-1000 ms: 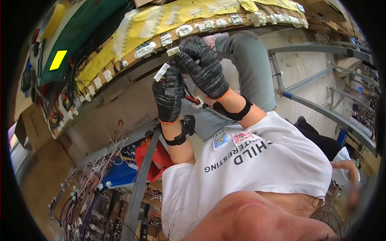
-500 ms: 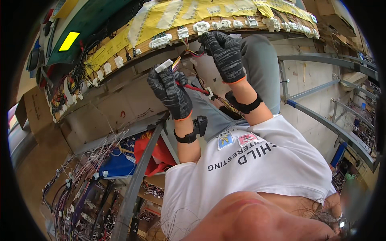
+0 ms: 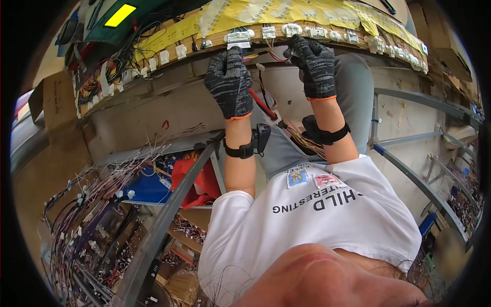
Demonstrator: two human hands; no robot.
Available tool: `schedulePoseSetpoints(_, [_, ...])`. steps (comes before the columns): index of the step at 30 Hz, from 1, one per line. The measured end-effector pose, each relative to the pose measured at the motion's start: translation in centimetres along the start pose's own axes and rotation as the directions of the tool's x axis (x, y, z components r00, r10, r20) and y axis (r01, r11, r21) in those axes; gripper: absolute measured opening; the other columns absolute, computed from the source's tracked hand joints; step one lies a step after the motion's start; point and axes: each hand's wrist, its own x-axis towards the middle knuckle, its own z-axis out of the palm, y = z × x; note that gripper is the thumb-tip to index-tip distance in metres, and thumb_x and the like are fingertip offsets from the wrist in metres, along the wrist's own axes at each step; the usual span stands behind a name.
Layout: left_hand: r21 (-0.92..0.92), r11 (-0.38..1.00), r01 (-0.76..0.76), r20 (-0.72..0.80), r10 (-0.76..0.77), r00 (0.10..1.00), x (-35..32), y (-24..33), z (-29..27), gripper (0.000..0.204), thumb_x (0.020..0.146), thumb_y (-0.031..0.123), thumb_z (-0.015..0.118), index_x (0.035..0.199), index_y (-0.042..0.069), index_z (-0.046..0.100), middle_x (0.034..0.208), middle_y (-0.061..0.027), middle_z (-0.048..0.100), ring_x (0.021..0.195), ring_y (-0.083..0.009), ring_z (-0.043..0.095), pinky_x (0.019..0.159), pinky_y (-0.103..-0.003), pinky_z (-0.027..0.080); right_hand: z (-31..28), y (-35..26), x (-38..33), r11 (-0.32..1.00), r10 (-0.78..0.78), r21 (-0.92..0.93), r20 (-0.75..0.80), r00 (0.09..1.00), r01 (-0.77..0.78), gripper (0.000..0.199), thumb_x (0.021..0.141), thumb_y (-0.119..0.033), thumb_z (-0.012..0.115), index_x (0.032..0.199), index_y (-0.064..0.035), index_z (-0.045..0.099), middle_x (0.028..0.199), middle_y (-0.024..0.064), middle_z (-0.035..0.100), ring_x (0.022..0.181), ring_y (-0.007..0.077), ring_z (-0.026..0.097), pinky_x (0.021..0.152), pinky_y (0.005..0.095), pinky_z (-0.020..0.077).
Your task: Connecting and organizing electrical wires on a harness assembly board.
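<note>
My left hand (image 3: 228, 84), in a dark grey knit glove, is closed on a white wire connector (image 3: 239, 45). That connector lies right against a white holder (image 3: 240, 36) on the front edge of a wooden board (image 3: 280, 42). My right hand (image 3: 317, 69), gloved alike, has its fingers pinched just below another white holder (image 3: 292, 29); what they grip is hidden. Coloured wires (image 3: 273, 55) span between the hands. A red-sleeved part of the harness (image 3: 262, 104) hangs below, leading to a bundle of mostly yellow wires (image 3: 305, 141) at my lap.
Yellow paper (image 3: 266, 13) covers the board, with several white holders along its edge. Metal frame bars (image 3: 429, 166) stand at the right, another bar (image 3: 166, 225) at the left. Bunched wires (image 3: 76, 225) hang lower left, beside a red bag (image 3: 192, 179) and blue bin (image 3: 146, 188).
My left hand has moved up to the board, bringing the white connector against a holder. The right hand stays near its holder. The whole view has shifted a little.
</note>
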Motion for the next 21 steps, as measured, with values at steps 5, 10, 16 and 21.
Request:
schedulePoseSetpoints(5, [0.039, 0.998, -0.058, -0.022, 0.059, 0.998, 0.6, -0.5, 0.1, 0.015, 0.084, 0.013, 0.064, 0.073, 0.003, 0.061, 0.053, 0.0024, 0.05, 0.042, -0.0054, 0.042, 0.039, -0.022, 0.03, -0.2, 0.9, 0.3, 0.998, -0.059, 0.011, 0.022, 0.998, 0.058, 0.018, 0.084, -0.018, 0.067, 0.09, -0.0001, 0.067, 0.079, 0.0065, 0.067, 0.065, 0.0108, 0.061, 0.059, 0.023, 0.0483])
schedulePoseSetpoints(10, [0.019, 0.999, -0.045, -0.039, 0.046, 0.998, 0.4, -0.4, 0.4, 0.015, 0.084, 0.012, 0.063, 0.073, 0.002, 0.062, 0.054, 0.0026, 0.05, 0.043, -0.0049, 0.042, 0.039, -0.023, 0.03, 0.0, 0.8, -0.3, 0.997, -0.011, 0.076, -0.018, 1.0, 0.013, 0.022, 0.087, -0.024, 0.063, 0.086, -0.002, 0.066, 0.073, 0.005, 0.065, 0.059, 0.0101, 0.057, 0.055, 0.0231, 0.0468])
schedulePoseSetpoints(16, [-0.034, 0.999, -0.033, -0.072, 0.031, 0.997, 0.3, -0.8, 0.5, 0.014, 0.084, 0.01, 0.062, 0.073, 0.002, 0.061, 0.052, 0.0026, 0.049, 0.04, -0.0047, 0.04, 0.037, -0.023, 0.028, -2.5, 8.7, 0.0, 0.841, -0.025, -0.519, 0.245, 0.969, 0.153, 0.023, 0.09, -0.025, 0.053, 0.095, -0.0045, 0.061, 0.071, 0.0101, 0.063, 0.054, 0.0141, 0.057, 0.052, 0.0247, 0.044])
schedulePoseSetpoints(21, [-0.075, 0.997, -0.022, -0.063, 0.017, 0.998, 0.7, -0.6, 1.0, 0.015, 0.085, 0.011, 0.062, 0.073, 0.002, 0.061, 0.051, 0.0009, 0.049, 0.04, -0.006, 0.041, 0.037, -0.023, 0.028, -0.6, 11.2, 0.0, 0.95, 0.018, -0.296, 0.375, 0.927, 0.102, 0.028, 0.091, -0.02, 0.052, 0.114, -0.0036, 0.057, 0.078, 0.0092, 0.063, 0.064, 0.0145, 0.059, 0.062, 0.0276, 0.0476])
